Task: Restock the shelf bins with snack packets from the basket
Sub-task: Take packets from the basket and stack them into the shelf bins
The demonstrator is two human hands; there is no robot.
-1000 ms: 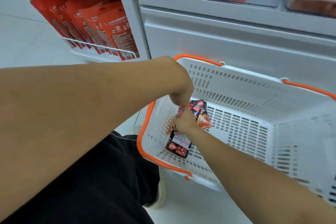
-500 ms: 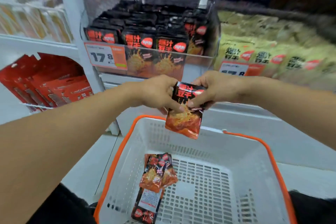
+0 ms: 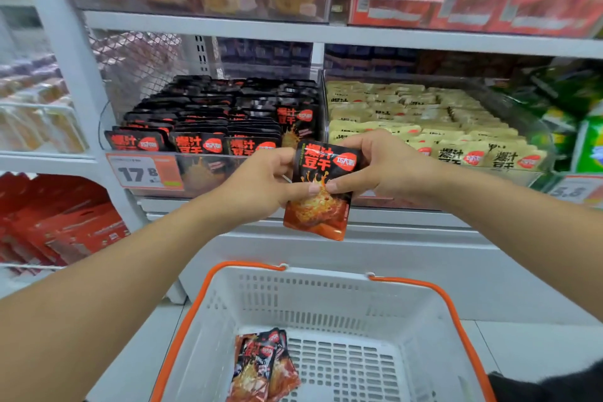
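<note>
In the middle of the frame, both hands hold one black and orange snack packet upright in front of the shelf. The left hand pinches its left edge, with the thumb on the front of the packet, and the right hand grasps its upper right corner and right side, fingers curled over the top. The packet is just in front of the black-packet bin, which stands in the centre left of the frame and is filled with rows of the same packets. To the right of it is a bin of yellow packets. Below, at the bottom of the frame, stands a white basket with orange handles, and a few more packets lie on its floor at the left side. A price tag reading 17.8 hangs on the front of the black bin.
</note>
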